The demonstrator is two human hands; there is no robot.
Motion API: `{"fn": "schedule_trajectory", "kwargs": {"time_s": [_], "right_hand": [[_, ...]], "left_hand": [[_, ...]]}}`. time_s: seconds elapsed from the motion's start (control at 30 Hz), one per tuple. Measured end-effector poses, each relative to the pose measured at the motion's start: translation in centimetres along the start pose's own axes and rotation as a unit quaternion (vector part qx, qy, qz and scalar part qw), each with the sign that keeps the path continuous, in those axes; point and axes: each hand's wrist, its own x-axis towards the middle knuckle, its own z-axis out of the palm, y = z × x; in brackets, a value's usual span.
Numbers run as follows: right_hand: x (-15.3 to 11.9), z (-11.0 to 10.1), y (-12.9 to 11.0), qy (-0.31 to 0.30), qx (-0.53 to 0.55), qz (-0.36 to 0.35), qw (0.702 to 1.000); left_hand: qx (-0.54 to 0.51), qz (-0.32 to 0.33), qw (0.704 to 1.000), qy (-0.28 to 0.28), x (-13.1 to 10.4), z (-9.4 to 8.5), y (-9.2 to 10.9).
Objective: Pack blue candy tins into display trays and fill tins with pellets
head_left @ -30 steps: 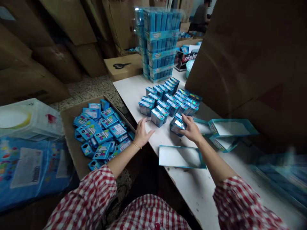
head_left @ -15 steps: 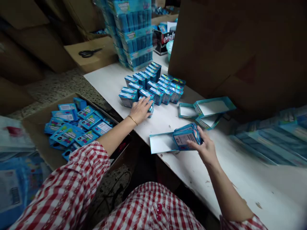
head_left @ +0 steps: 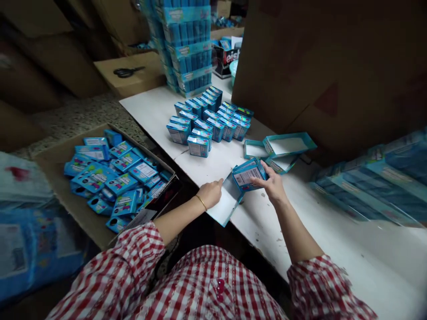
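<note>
A shallow blue-edged cardboard tray (head_left: 227, 205) with a white inside lies tilted at the table's near edge. My left hand (head_left: 211, 194) is closed at its left side, fingers curled over the rim; the fingertips are partly hidden. Over the tray's far end, my right hand (head_left: 272, 182) grips a few small blue cartons (head_left: 246, 174) pressed together, thumb in front and fingers behind. Beyond the tray, several matching blue boxes (head_left: 199, 146) stand upright in rows.
Nested trays (head_left: 290, 144) lie right of the rows. An open carton (head_left: 53, 178) of loose blue boxes sits at left. A tall stack of wrapped packs (head_left: 188, 51) stands at the back, scissors (head_left: 128, 72) beside it. Wrapped packs (head_left: 376, 178) and a large cardboard box (head_left: 320, 66) flank the right.
My left hand has left the standing boxes and come down to the tray's side. The tray has turned. My right hand, still holding its cartons, has shifted slightly left and up.
</note>
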Motion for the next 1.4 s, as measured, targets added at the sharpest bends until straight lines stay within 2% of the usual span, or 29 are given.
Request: {"fn": "schedule_trajectory", "kwargs": {"time_s": [0.1, 0.23, 0.37, 0.47, 0.57, 0.63, 0.7, 0.8, 0.9, 1.0, 1.1, 1.23, 1.33, 1.4], "right_hand": [[2.1, 1.0, -1.6, -0.076, -0.078, -0.076, 0.991], [3.7, 2.6, -3.0, -0.146, -0.219, -0.152, 0.953], [4.0, 3.2, -3.2, -0.176, -0.355, -0.184, 0.900], [4.6, 2.8, -4.3, -0.229, -0.395, -0.181, 0.871], [6.8, 3.9, -7.0, -0.234, -0.351, -0.220, 0.879], [9.1, 6.2, -9.2, -0.198, -0.331, -0.251, 0.888], [11.6, 9.3, -11.1, -0.179, -0.344, -0.253, 0.886], [14.8, 13.7, -12.7, -0.194, -0.393, -0.206, 0.875], [16.8, 15.8, -12.8, -0.219, -0.434, -0.195, 0.852], [17.3, 15.8, -12.4, -0.226, -0.452, -0.252, 0.826], [17.0, 14.7, -12.0, -0.235, -0.430, -0.315, 0.813], [15.8, 13.1, -11.4, -0.284, -0.380, -0.369, 0.799], [14.6, 12.7, -11.1, -0.309, -0.351, -0.392, 0.792], [14.1, 13.0, -11.0, -0.307, -0.355, -0.379, 0.798]], "left_hand": [[-0.022, -0.043, 0.998, 0.026, -1.2, 0.6, 0.1], [-0.049, -0.074, 0.995, 0.044, -1.1, 1.2, 0.8], [-0.073, -0.076, 0.993, 0.053, -0.9, 1.8, 1.5], [-0.109, -0.074, 0.989, 0.065, -1.0, 1.6, 1.1], [-0.190, -0.078, 0.966, 0.154, -0.7, 1.0, -1.0], [-0.255, -0.094, 0.932, 0.240, -0.2, 0.4, -3.2], [-0.308, -0.111, 0.896, 0.299, 0.4, 0.0, -5.5], [-0.346, -0.120, 0.871, 0.328, 0.7, -0.1, -8.1], [-0.353, -0.131, 0.867, 0.327, 0.6, 0.2, -9.5], [-0.359, -0.133, 0.864, 0.327, 1.0, 0.1, -10.3], [-0.337, -0.110, 0.872, 0.339, 2.1, -0.8, -11.3], [-0.296, -0.033, 0.899, 0.321, 4.6, -2.0, -12.6], [-0.307, 0.039, 0.909, 0.280, 6.5, -1.8, -13.1], [-0.309, 0.045, 0.910, 0.272, 7.3, -1.4, -13.1]]}}
